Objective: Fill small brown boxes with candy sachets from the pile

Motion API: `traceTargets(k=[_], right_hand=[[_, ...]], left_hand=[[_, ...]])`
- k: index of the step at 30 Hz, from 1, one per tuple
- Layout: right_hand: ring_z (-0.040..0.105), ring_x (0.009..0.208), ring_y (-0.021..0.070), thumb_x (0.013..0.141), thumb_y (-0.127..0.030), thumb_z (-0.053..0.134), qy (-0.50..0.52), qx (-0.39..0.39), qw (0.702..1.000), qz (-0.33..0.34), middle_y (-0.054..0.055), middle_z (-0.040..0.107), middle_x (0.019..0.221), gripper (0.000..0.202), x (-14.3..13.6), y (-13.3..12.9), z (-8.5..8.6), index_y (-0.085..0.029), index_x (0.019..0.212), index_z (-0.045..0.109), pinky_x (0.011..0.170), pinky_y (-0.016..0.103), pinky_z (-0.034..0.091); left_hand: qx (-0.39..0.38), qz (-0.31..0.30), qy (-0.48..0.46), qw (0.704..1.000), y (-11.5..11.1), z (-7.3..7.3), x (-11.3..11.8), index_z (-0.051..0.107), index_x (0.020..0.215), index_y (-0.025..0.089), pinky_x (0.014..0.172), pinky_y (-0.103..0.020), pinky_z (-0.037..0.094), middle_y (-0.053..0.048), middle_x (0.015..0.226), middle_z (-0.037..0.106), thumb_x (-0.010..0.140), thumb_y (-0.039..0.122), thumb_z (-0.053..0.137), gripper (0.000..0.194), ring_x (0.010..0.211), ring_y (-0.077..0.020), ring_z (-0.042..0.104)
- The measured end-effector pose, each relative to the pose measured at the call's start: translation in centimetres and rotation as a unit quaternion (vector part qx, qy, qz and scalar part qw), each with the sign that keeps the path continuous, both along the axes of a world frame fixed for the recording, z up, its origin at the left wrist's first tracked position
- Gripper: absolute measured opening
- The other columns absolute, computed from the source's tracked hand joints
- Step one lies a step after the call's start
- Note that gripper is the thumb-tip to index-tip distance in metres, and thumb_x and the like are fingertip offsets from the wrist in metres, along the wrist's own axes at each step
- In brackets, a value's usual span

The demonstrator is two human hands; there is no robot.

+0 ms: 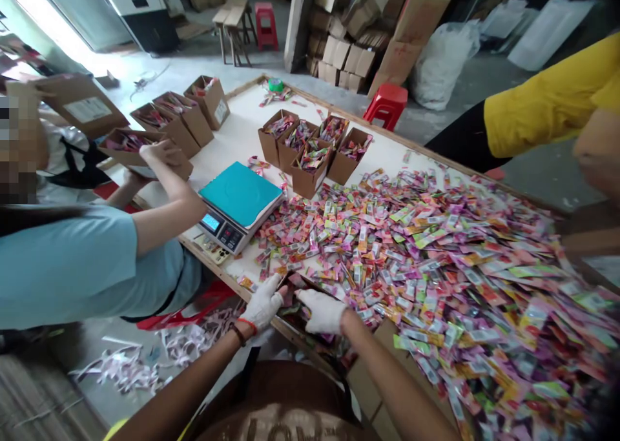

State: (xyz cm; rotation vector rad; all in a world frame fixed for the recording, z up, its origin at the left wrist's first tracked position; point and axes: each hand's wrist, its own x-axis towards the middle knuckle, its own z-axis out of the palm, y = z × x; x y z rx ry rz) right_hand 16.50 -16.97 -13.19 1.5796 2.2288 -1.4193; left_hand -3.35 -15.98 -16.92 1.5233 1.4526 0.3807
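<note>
Both of my hands wear white gloves with bare fingertips. My left hand (263, 304) is at the left side of a small box of packets (293, 297) at the table's near edge, its fingers bent at the rim; what they grip, if anything, is hidden. Over the right side of that box lies my right hand (320, 310), thumb and fingers pointing inward at the packets, with their tips partly hidden. A large heap of colourful small packets (431, 254) spreads to the right. Beyond my hands stands a scale (242, 195) with a teal top.
Several filled cartons (307, 176) stand mid-table, more (198, 118) at the far left. A person in light blue (97, 254) handles a carton at left. A yellow sleeve (542, 105) reaches in at right. A green tape roll (275, 85) lies near the back corner.
</note>
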Motion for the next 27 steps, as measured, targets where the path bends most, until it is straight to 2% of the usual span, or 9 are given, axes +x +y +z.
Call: traceTargets(k=[2,6,9,14,17,20,23,25,27], right_hand=[[0.059,0.1,0.0179,0.076,-0.029,0.056,0.029,-0.005,0.996,-0.086,0.005,0.063,0.112,0.043,3.9,0.5,0.6,-0.022,0.118,0.054,0.086,0.026,0.047],[0.058,0.098,0.0221,0.08,-0.028,0.051,-0.178,-0.001,0.947,-0.267,0.012,0.06,0.11,0.04,9.3,2.4,-1.8,-0.016,0.117,0.053,0.083,0.033,0.046],[0.048,0.113,0.037,0.067,-0.027,0.067,-0.262,0.012,0.926,-0.27,0.025,0.046,0.127,0.064,9.4,2.7,-5.7,-0.011,0.126,0.047,0.086,0.048,0.042],[0.056,0.102,0.0315,0.077,-0.013,0.05,-0.263,0.01,0.938,-0.226,0.025,0.06,0.108,0.03,9.1,1.8,-8.7,-0.006,0.103,0.063,0.085,0.041,0.041],[0.059,0.098,0.025,0.076,-0.013,0.05,-0.223,0.014,0.95,-0.216,0.017,0.065,0.1,0.024,10.9,1.4,-6.1,-0.011,0.095,0.065,0.085,0.033,0.042],[0.06,0.089,0.0159,0.074,-0.011,0.045,-0.131,0.033,0.96,-0.246,0.007,0.067,0.095,0.03,12.4,0.7,-0.4,-0.016,0.099,0.061,0.079,0.023,0.043],[0.06,0.08,0.0142,0.071,-0.01,0.044,0.012,0.032,0.97,-0.24,0.003,0.067,0.088,0.031,10.7,-0.4,5.0,-0.017,0.097,0.058,0.074,0.022,0.045],[0.06,0.083,0.0154,0.071,-0.011,0.046,0.04,0.041,0.987,-0.149,0.003,0.067,0.091,0.027,7.1,-0.9,6.0,-0.019,0.094,0.059,0.077,0.024,0.046],[0.058,0.098,0.0198,0.073,-0.013,0.05,-0.032,0.077,0.996,-0.035,0.007,0.065,0.103,0.028,2.5,-1.1,4.6,-0.019,0.098,0.061,0.089,0.028,0.043]], left_hand=[[-0.03,0.004,0.028,0.999,-0.1,0.2,-0.4,0.05,0.127,0.018,0.105,-0.037,0.035,-0.008,0.127,0.055,0.085,0.043,0.044,0.049,0.12,-0.0232,0.048],[-0.017,0.005,0.053,0.998,-0.5,-0.1,0.1,0.057,0.118,0.019,0.103,-0.036,0.038,-0.006,0.119,0.06,0.087,0.041,0.041,0.042,0.116,-0.0228,0.051],[0.011,0.032,0.042,0.999,-1.0,-0.7,0.9,0.058,0.118,0.019,0.103,-0.035,0.039,-0.006,0.119,0.06,0.087,0.036,0.039,0.04,0.116,-0.0218,0.051],[0.028,0.025,0.043,0.998,-1.1,-1.0,1.0,0.055,0.122,0.016,0.104,-0.038,0.038,-0.008,0.122,0.059,0.089,0.035,0.036,0.043,0.117,-0.0225,0.051],[0.02,0.04,0.043,0.998,-1.1,-1.2,0.9,0.057,0.12,0.015,0.104,-0.04,0.038,-0.009,0.121,0.06,0.089,0.042,0.037,0.045,0.116,-0.0236,0.052],[0.022,0.077,0.004,0.997,-1.0,-1.6,1.0,0.058,0.12,0.014,0.107,-0.039,0.036,-0.01,0.124,0.059,0.088,0.049,0.037,0.052,0.12,-0.0238,0.051],[0.027,0.103,-0.049,0.993,-0.8,-1.9,1.4,0.058,0.121,0.014,0.108,-0.038,0.035,-0.009,0.126,0.058,0.089,0.05,0.033,0.054,0.122,-0.0225,0.049],[0.028,0.108,-0.07,0.991,-0.7,-2.0,1.7,0.059,0.12,0.017,0.108,-0.037,0.036,-0.007,0.124,0.06,0.09,0.05,0.032,0.053,0.12,-0.0219,0.051],[0.035,0.112,-0.086,0.989,-0.6,-2.0,1.8,0.06,0.119,0.018,0.108,-0.036,0.036,-0.006,0.122,0.061,0.09,0.051,0.032,0.052,0.119,-0.022,0.051]])
